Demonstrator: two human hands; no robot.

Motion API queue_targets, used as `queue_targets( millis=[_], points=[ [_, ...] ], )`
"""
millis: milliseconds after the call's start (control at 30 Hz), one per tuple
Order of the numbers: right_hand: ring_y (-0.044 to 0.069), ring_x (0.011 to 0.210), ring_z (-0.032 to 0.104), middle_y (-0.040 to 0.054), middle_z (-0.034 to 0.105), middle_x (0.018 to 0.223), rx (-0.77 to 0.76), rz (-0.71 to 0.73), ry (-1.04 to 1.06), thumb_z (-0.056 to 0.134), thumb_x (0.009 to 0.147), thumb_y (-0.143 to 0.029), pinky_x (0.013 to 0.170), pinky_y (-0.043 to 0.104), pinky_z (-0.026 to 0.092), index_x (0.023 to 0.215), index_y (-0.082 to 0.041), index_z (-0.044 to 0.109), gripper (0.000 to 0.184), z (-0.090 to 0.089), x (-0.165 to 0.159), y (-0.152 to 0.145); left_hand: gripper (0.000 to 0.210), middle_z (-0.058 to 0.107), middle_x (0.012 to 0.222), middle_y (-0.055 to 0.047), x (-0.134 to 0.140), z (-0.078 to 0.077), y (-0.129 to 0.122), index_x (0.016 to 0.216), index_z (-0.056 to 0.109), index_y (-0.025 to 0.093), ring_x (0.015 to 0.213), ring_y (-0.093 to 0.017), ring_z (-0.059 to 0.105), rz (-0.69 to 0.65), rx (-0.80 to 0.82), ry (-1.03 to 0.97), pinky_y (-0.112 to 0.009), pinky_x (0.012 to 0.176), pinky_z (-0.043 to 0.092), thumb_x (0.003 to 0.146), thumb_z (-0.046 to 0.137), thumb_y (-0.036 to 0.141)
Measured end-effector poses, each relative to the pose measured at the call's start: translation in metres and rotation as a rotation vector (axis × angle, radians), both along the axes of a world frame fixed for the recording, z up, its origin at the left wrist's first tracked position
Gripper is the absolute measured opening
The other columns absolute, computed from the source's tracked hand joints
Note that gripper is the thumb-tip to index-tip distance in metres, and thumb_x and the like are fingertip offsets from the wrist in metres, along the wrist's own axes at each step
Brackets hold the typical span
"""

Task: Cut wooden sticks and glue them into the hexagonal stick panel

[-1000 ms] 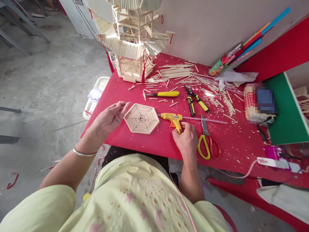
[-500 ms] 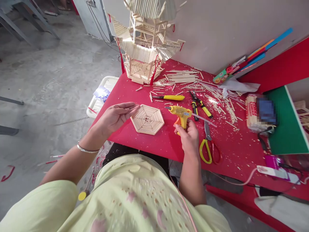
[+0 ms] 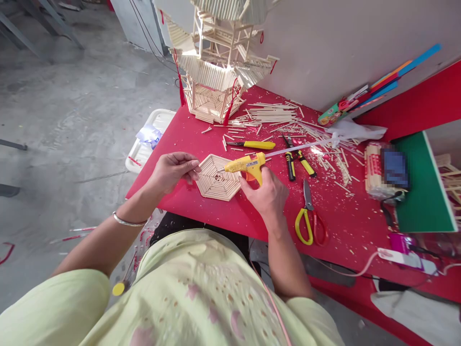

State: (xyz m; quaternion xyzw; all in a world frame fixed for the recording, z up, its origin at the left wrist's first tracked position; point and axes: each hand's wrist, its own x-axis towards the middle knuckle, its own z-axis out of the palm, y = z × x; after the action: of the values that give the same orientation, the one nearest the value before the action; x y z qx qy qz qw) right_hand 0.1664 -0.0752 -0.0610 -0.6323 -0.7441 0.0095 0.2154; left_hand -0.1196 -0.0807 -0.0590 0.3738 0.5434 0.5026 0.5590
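Observation:
A hexagonal panel of thin wooden sticks (image 3: 216,189) lies flat on the red table. My left hand (image 3: 175,169) is at its left edge, thumb and fingers closed together. Whether they grip the panel's rim or some small piece is too small to tell. In my right hand (image 3: 267,194) is a yellow hot glue gun (image 3: 247,165), held by its handle with a finger around the orange trigger. Its nozzle points left, over the middle of the panel. A long clear glue stick (image 3: 298,146) sticks out of its back.
A stick pagoda model (image 3: 209,103) with red tassels stands behind. Loose sticks (image 3: 272,114), a yellow utility knife (image 3: 259,144), pliers (image 3: 297,158) and scissors (image 3: 306,221) lie around the panel. At right are a bundle of sticks (image 3: 372,168) and a green board (image 3: 425,187).
My right hand has brought the glue gun leftward, from beside the panel to over it. My left hand's outstretched fingers have curled closed near the panel's left edge.

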Motion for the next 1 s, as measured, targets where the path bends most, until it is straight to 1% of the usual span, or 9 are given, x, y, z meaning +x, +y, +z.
queue_targets(
  millis=[133,200,300,433,533,667,800,900,1000],
  points=[
    [0.027,0.088,0.067,0.0128,0.073,0.099,0.007,0.106,-0.088,0.062,0.096,-0.053,0.071,0.036,0.045,0.120,-0.017,0.067,0.043,0.002,0.003,0.007,0.045,0.081,0.086,-0.012,0.002,0.000,-0.002,0.100,0.078,0.012,0.064,-0.021,0.077,-0.016,-0.015,-0.008,-0.023,0.045,0.055,0.068,0.096,0.038],
    [0.027,0.088,0.066,0.0128,0.072,0.098,0.021,0.149,-0.118,0.060,0.097,-0.049,0.070,0.036,0.045,0.119,-0.017,0.066,0.039,0.003,0.004,0.009,0.046,0.081,0.088,-0.013,0.004,0.002,-0.003,0.102,0.077,0.012,0.069,-0.023,0.079,-0.028,-0.019,0.003,-0.023,0.046,0.056,0.069,0.095,0.037],
    [0.026,0.088,0.066,0.0125,0.071,0.098,0.046,0.208,-0.154,0.060,0.098,-0.042,0.071,0.036,0.045,0.120,-0.016,0.065,0.035,0.003,0.004,0.012,0.041,0.081,0.088,-0.013,0.007,0.005,-0.005,0.096,0.075,0.012,0.071,-0.025,0.080,-0.060,-0.026,0.046,-0.024,0.045,0.056,0.072,0.093,0.040],
    [0.025,0.086,0.065,0.0114,0.070,0.096,0.109,0.247,-0.213,0.059,0.099,-0.037,0.072,0.035,0.045,0.124,-0.015,0.064,0.034,0.001,0.005,0.015,0.039,0.078,0.079,-0.010,0.011,0.007,-0.018,0.086,0.068,0.014,0.055,-0.019,0.073,-0.084,-0.020,0.112,-0.023,0.040,0.051,0.079,0.088,0.047],
    [0.024,0.083,0.064,0.0100,0.069,0.093,0.176,0.257,-0.218,0.059,0.098,-0.034,0.071,0.035,0.044,0.122,-0.014,0.065,0.031,-0.002,0.008,0.017,0.037,0.076,0.076,-0.007,0.013,0.002,-0.032,0.087,0.068,0.016,0.058,-0.016,0.072,-0.062,-0.002,0.178,-0.022,0.045,0.053,0.083,0.084,0.049],
    [0.023,0.082,0.062,0.0090,0.068,0.090,0.226,0.279,-0.194,0.061,0.096,-0.030,0.070,0.034,0.044,0.122,-0.013,0.066,0.031,-0.007,0.010,0.018,0.035,0.075,0.076,-0.006,0.013,-0.012,-0.040,0.088,0.071,0.017,0.068,-0.017,0.073,0.000,-0.024,0.217,-0.024,0.056,0.061,0.081,0.084,0.048],
    [0.023,0.082,0.061,0.0084,0.068,0.089,0.252,0.287,-0.210,0.061,0.095,-0.028,0.070,0.034,0.044,0.120,-0.014,0.066,0.030,-0.008,0.010,0.015,0.033,0.074,0.076,-0.004,0.012,-0.024,-0.031,0.087,0.072,0.017,0.069,-0.017,0.073,0.068,-0.014,0.234,-0.027,0.060,0.064,0.079,0.085,0.047],
    [0.022,0.081,0.060,0.0080,0.068,0.089,0.266,0.285,-0.223,0.060,0.096,-0.026,0.071,0.034,0.044,0.120,-0.015,0.067,0.028,-0.010,0.010,0.014,0.031,0.073,0.074,-0.004,0.011,-0.026,-0.023,0.087,0.073,0.018,0.066,-0.016,0.071,0.097,0.015,0.286,-0.026,0.057,0.061,0.080,0.084,0.046],
    [0.021,0.079,0.060,0.0076,0.067,0.087,0.294,0.281,-0.219,0.058,0.097,-0.026,0.069,0.034,0.044,0.120,-0.014,0.068,0.027,-0.011,0.010,0.014,0.027,0.071,0.068,-0.002,0.011,-0.026,-0.018,0.087,0.075,0.018,0.058,-0.013,0.065,0.130,0.030,0.383,-0.024,0.053,0.056,0.082,0.082,0.044]
  ],
)
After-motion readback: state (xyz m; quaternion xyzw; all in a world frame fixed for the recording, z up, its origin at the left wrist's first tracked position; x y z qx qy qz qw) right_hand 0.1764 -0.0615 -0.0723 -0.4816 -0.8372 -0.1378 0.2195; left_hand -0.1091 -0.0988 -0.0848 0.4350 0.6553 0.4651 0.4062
